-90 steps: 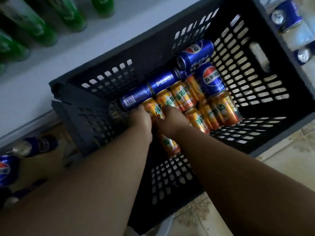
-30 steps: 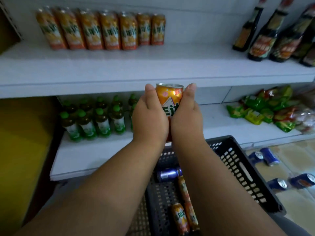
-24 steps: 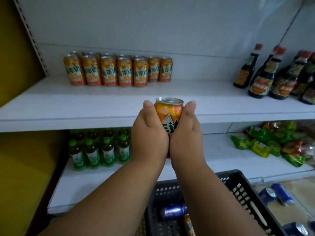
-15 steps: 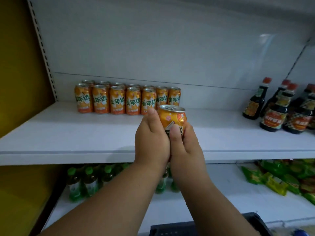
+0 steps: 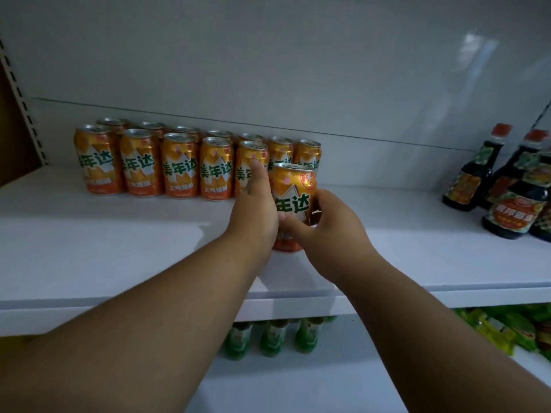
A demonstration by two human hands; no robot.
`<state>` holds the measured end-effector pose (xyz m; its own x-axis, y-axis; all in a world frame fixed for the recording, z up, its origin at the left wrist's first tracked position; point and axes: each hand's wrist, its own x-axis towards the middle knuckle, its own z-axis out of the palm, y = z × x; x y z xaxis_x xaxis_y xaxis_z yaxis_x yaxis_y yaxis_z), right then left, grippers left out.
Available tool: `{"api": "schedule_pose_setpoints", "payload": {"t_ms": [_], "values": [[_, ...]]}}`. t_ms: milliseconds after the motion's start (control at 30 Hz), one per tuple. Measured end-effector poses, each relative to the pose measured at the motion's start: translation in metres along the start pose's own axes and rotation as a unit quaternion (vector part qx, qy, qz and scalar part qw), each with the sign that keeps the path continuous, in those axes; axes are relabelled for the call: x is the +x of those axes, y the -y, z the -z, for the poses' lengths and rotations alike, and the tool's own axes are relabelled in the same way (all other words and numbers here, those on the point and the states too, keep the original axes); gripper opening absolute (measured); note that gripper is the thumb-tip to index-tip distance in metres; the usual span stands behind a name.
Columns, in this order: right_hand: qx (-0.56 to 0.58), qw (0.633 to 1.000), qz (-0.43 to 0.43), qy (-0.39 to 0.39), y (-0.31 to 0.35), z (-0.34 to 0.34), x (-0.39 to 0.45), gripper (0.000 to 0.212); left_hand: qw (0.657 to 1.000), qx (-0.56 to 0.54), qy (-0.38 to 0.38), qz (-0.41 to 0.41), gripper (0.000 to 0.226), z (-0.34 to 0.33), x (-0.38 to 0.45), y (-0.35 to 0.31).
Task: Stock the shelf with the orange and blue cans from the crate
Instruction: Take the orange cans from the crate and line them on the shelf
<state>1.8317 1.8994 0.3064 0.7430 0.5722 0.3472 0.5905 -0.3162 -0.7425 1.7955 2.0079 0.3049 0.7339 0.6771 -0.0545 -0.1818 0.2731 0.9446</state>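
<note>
Both hands (image 5: pixel 256 216) (image 5: pixel 325 231) clasp an upright orange aluminium can (image 5: pixel 293 189) over the white shelf (image 5: pixel 119 234).
Likely rigid, slick; sidewall grip suits.

The held can (image 5: pixel 293 204) is orange with a silver top, a white peak and green characters, like the row of cans (image 5: pixel 182 165) at the far left. The shelf (image 5: pixel 104 234) is white. Dark bottles (image 5: pixel 474 180) at right have red caps; bottles (image 5: pixel 271 338) below are green.

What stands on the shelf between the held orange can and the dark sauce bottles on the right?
Nothing: the head view shows bare white shelf between the orange can and the sauce bottles.
</note>
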Motion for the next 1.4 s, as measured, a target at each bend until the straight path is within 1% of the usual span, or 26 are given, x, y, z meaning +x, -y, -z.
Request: {"api": "schedule_pose_setpoints", "payload": {"t_ms": [67, 133, 167, 267, 333, 367, 433, 567, 667, 767, 833, 967, 1033, 1100, 1200, 1400], "values": [[-0.008, 1.0, -0.001, -0.001, -0.01, -0.005, 0.015, 0.024, 1.0, -0.008, 0.01, 0.003, 0.065, 0.0, 0.016, 0.006], [-0.019, 1.0, -0.007, 0.016, -0.018, -0.01, 0.028, 0.022, 0.999, -0.023, 0.023, 0.003, 0.06, 0.003, 0.027, 0.011], [-0.02, 0.999, -0.011, 0.026, -0.02, -0.013, 0.034, 0.024, 0.999, -0.039, 0.03, 0.004, 0.06, 0.006, 0.032, 0.013], [-0.03, 0.999, -0.003, 0.032, -0.027, -0.018, 0.046, 0.043, 0.995, -0.081, 0.057, 0.003, 0.065, 0.012, 0.045, 0.017], [-0.044, 0.999, 0.004, 0.02, -0.03, -0.02, 0.051, 0.054, 0.995, -0.067, 0.078, -0.01, 0.064, 0.014, 0.049, 0.02], [-0.049, 0.999, 0.002, 0.012, -0.032, -0.021, 0.054, 0.055, 0.995, -0.052, 0.082, -0.019, 0.063, 0.013, 0.05, 0.022], [-0.058, 0.998, -0.003, -0.013, -0.038, -0.024, 0.062, 0.052, 0.996, -0.026, 0.071, -0.038, 0.061, 0.012, 0.051, 0.026], [-0.049, 0.997, -0.035, -0.048, -0.048, -0.033, 0.086, 0.049, 0.997, -0.009, 0.005, -0.072, 0.079, 0.012, 0.053, 0.029], [-0.03, 0.996, -0.057, -0.056, -0.053, -0.037, 0.103, 0.045, 0.996, -0.001, -0.027, -0.086, 0.082, 0.012, 0.055, 0.029], [-0.034, 0.995, -0.069, -0.068, -0.056, -0.041, 0.117, 0.04, 0.997, 0.005, -0.015, -0.074, 0.081, 0.01, 0.057, 0.028], [-0.037, 0.994, -0.076, -0.074, -0.058, -0.043, 0.124, 0.04, 0.997, 0.012, -0.014, -0.075, 0.078, 0.009, 0.058, 0.029], [-0.039, 0.991, -0.079, -0.098, -0.06, -0.047, 0.133, 0.058, 0.996, 0.013, -0.022, -0.082, 0.073, 0.009, 0.058, 0.03], [-0.03, 0.991, -0.075, -0.109, -0.06, -0.048, 0.136, 0.066, 0.996, 0.021, -0.026, -0.085, 0.06, 0.008, 0.059, 0.03], [-0.027, 0.991, -0.074, -0.11, -0.061, -0.048, 0.138, 0.067, 0.995, 0.03, -0.034, -0.085, 0.049, 0.006, 0.058, 0.03], [-0.032, 0.992, -0.077, -0.097, -0.063, -0.048, 0.14, 0.064, 0.994, 0.046, -0.038, -0.093, 0.059, 0.004, 0.059, 0.03], [-0.028, 0.993, -0.075, -0.09, -0.064, -0.049, 0.141, 0.06, 0.994, 0.07, -0.021, -0.081, 0.066, 0.003, 0.061, 0.031]]}}
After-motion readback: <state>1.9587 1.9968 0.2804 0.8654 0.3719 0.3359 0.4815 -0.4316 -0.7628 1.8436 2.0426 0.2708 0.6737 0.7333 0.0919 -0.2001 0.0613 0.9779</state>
